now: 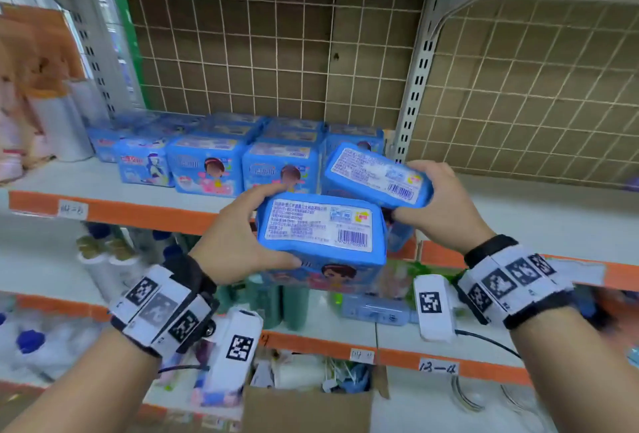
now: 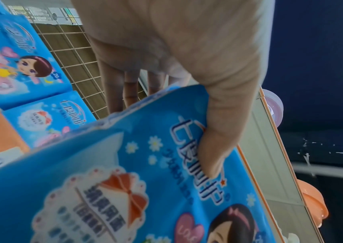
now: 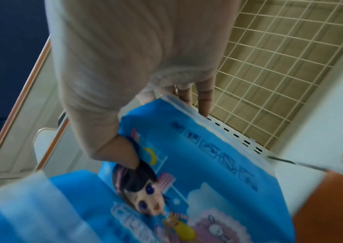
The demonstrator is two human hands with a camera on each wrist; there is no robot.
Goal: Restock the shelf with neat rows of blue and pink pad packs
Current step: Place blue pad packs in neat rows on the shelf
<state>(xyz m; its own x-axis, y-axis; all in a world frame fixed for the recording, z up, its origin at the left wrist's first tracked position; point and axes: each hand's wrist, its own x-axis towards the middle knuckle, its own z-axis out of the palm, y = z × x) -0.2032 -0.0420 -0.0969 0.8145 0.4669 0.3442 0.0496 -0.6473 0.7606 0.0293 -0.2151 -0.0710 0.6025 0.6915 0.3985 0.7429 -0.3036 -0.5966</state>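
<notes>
**Two blue packs held in front of the shelf**

The left hand grasps a blue plastic pad pack with a white barcode label, thumb pressed on its printed cartoon front and fingers curled over the far top edge. Just beyond and to the right of that grip, the right hand clasps a second blue plastic pad pack, tilted, its label side up; the thumb sits on the cartoon face below, the fingers wrap the far edge. The two packs nearly touch at their near corners. Behind both grips, rows of matching blue pad packs stand upright on the grey metal shelf with an orange front strip, backed by a cream wire grid panel. Below the hands sits an open brown cardboard box.
</notes>
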